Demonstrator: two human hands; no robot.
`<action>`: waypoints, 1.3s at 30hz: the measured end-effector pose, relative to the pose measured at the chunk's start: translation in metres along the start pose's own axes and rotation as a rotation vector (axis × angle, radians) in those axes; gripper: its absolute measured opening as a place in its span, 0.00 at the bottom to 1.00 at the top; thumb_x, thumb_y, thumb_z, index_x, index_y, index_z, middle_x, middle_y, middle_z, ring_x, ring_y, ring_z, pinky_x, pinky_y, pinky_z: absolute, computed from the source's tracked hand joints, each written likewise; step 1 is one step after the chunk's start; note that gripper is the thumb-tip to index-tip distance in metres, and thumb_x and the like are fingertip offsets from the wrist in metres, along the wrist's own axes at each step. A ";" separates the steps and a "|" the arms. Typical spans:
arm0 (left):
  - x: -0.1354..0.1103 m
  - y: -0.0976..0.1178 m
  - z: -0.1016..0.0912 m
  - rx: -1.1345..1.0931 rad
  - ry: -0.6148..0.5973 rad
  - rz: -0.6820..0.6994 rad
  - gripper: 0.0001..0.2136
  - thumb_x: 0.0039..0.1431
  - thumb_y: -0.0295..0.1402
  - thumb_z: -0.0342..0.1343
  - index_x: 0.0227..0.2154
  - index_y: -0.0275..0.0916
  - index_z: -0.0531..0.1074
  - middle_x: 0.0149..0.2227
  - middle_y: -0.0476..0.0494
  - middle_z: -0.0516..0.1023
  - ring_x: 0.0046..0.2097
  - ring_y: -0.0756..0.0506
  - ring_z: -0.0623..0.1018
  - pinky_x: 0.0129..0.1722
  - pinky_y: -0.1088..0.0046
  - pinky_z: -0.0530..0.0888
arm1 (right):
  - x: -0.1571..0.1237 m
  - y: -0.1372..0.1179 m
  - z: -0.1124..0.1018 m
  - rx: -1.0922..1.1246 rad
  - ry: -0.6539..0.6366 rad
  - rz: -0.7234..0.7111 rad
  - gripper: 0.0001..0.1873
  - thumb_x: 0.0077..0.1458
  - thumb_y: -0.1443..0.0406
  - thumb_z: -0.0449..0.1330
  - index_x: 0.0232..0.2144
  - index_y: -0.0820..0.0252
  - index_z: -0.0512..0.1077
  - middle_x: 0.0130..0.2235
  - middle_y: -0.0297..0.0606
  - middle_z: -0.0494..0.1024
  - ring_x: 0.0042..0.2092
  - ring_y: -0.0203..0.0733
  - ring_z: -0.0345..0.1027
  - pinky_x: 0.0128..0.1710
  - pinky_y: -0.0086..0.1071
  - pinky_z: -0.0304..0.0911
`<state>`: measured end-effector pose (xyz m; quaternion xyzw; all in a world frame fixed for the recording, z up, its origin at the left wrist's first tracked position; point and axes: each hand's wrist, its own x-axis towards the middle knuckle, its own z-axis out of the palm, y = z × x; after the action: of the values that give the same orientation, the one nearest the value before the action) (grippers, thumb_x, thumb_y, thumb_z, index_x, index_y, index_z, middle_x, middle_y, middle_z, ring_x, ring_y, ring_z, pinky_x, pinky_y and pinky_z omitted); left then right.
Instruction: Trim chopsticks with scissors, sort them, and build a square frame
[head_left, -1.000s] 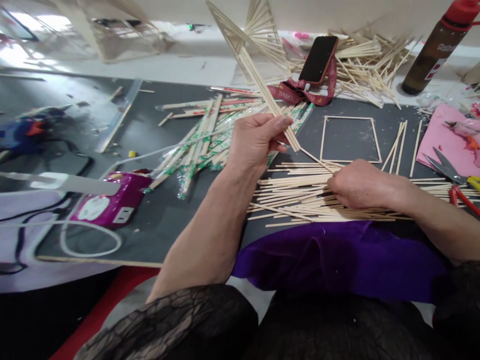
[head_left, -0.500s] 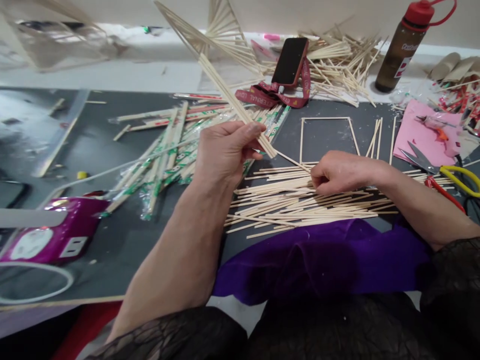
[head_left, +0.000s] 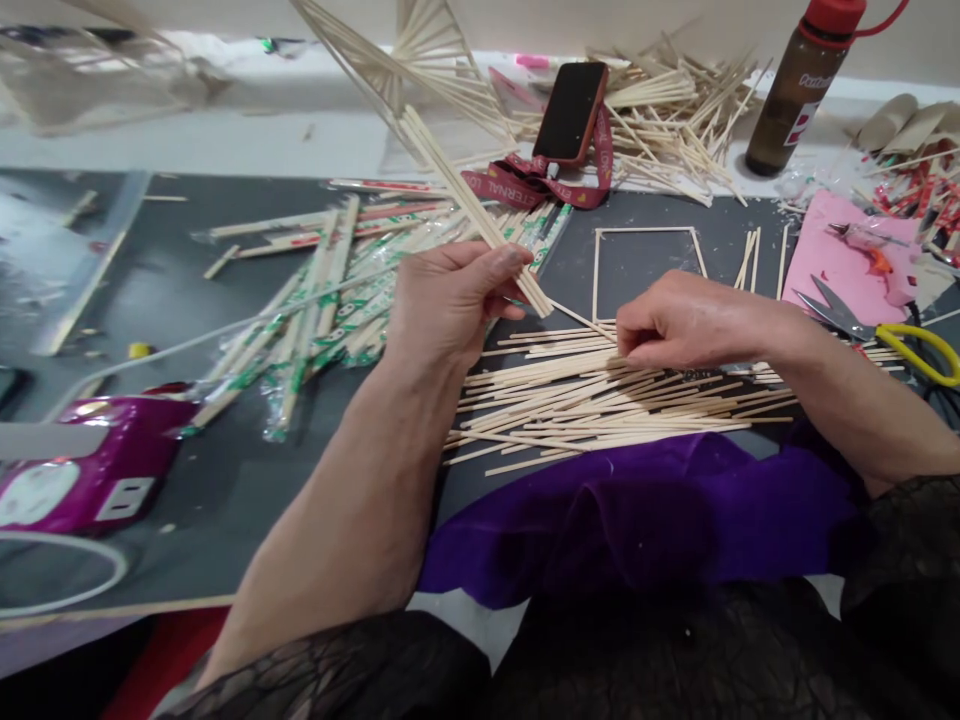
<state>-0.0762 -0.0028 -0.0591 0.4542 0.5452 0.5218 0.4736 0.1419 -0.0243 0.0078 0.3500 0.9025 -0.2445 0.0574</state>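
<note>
My left hand (head_left: 457, 295) is closed round a small bundle of thin wooden chopsticks (head_left: 461, 200), which slants up and away from me. Over the far side of a loose pile of bare chopsticks (head_left: 555, 410), my right hand (head_left: 667, 320) is curled with thumb and fingers together. Its fingertips are down among the sticks, and what they pinch is hidden. One slanting chopstick (head_left: 574, 313) runs from below my left hand toward the right fingers. Just behind lies an open rectangle of sticks (head_left: 596, 270) on the grey mat (head_left: 652, 265).
Wrapped chopsticks (head_left: 330, 290) lie left of centre. A phone (head_left: 570, 115) with a lanyard, a stick heap (head_left: 675, 120) and a bottle (head_left: 795, 100) stand behind. Scissors (head_left: 919, 345) and a glue gun (head_left: 874, 255) lie right, purple cloth (head_left: 637, 510) in front, a magenta device (head_left: 112, 460) left.
The view has shifted slightly, so the table things sit a little farther left and higher. My left hand keeps its bundle; my right hand stays curled at the pile.
</note>
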 end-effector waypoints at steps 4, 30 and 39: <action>-0.001 -0.001 0.002 -0.007 -0.018 -0.022 0.11 0.35 0.42 0.74 0.20 0.44 0.80 0.18 0.53 0.76 0.20 0.54 0.70 0.15 0.77 0.67 | -0.013 0.003 0.004 -0.064 -0.174 -0.057 0.09 0.50 0.72 0.59 0.30 0.59 0.79 0.26 0.33 0.76 0.26 0.33 0.60 0.28 0.31 0.47; -0.002 -0.010 0.006 0.008 -0.056 -0.007 0.09 0.39 0.41 0.72 0.20 0.45 0.79 0.19 0.51 0.76 0.19 0.54 0.70 0.15 0.78 0.67 | -0.068 0.014 0.051 -0.198 -0.043 0.050 0.07 0.60 0.68 0.52 0.34 0.60 0.71 0.36 0.39 0.77 0.30 0.37 0.63 0.28 0.32 0.42; -0.003 -0.009 0.006 0.021 -0.027 -0.018 0.08 0.44 0.37 0.68 0.22 0.38 0.79 0.21 0.48 0.76 0.20 0.53 0.73 0.16 0.81 0.68 | -0.074 0.017 0.049 -0.262 -0.046 0.091 0.07 0.59 0.68 0.53 0.33 0.59 0.72 0.36 0.38 0.78 0.30 0.37 0.65 0.28 0.32 0.40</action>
<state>-0.0694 -0.0056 -0.0680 0.4615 0.5482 0.5055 0.4806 0.2051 -0.0816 -0.0217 0.3743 0.9083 -0.1297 0.1343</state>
